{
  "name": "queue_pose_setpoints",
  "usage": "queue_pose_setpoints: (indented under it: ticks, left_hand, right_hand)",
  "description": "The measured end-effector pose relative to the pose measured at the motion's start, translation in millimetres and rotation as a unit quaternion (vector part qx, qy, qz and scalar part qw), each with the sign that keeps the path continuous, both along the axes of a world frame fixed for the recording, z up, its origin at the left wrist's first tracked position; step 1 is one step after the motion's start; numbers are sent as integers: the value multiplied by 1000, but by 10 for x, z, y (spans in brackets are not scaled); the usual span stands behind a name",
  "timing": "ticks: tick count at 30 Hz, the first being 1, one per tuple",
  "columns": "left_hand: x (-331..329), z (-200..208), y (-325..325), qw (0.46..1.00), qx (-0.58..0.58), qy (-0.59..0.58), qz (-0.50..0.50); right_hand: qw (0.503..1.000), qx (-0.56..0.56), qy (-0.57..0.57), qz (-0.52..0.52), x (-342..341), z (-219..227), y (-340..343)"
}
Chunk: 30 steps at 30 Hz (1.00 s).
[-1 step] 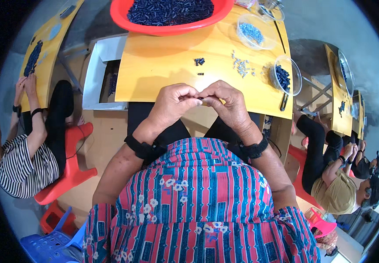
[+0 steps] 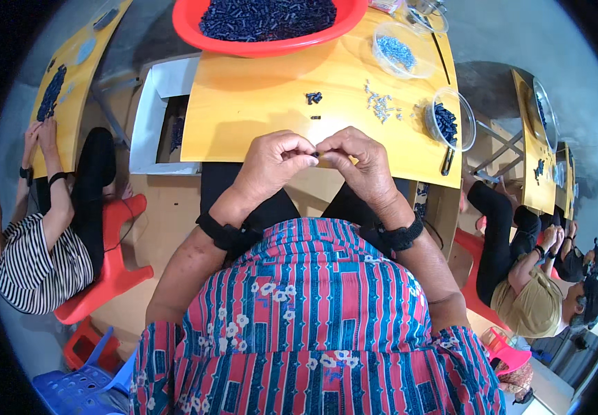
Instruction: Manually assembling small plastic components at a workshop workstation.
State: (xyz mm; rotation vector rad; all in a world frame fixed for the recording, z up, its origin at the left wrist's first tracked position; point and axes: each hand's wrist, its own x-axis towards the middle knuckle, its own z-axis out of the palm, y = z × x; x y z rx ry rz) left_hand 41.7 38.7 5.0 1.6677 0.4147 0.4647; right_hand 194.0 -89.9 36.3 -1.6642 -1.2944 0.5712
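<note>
left hand point(image 2: 271, 162) and right hand point(image 2: 358, 160) meet at the near edge of the yellow table point(image 2: 257, 104), fingertips pinched shut on a small dark part point(image 2: 316, 153) held between them. its long axis lies roughly left to right, both hands equally close. red basin point(image 2: 271, 47) of dark parts sits well beyond
</note>
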Motion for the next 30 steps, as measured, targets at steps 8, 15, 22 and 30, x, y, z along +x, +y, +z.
queue_pose_setpoints:
  ticks: [8,15,22,30]
  left_hand:
    - [34,-139,19,994,104,21,31]
    - [2,-77,-42,994,107,12,31]
    - [2,-77,-53,993,111,16,34]
    - [-4,-64,-49,994,104,19,28]
  right_hand:
    - [952,-66,-162,-250,550,-260,-386]
    - [947,-55,-171,-267,674,-207,-404]
    - [937,-68,-237,-248,769,-314,-413]
    - [945,-57,-186,-263,735,-272,-464]
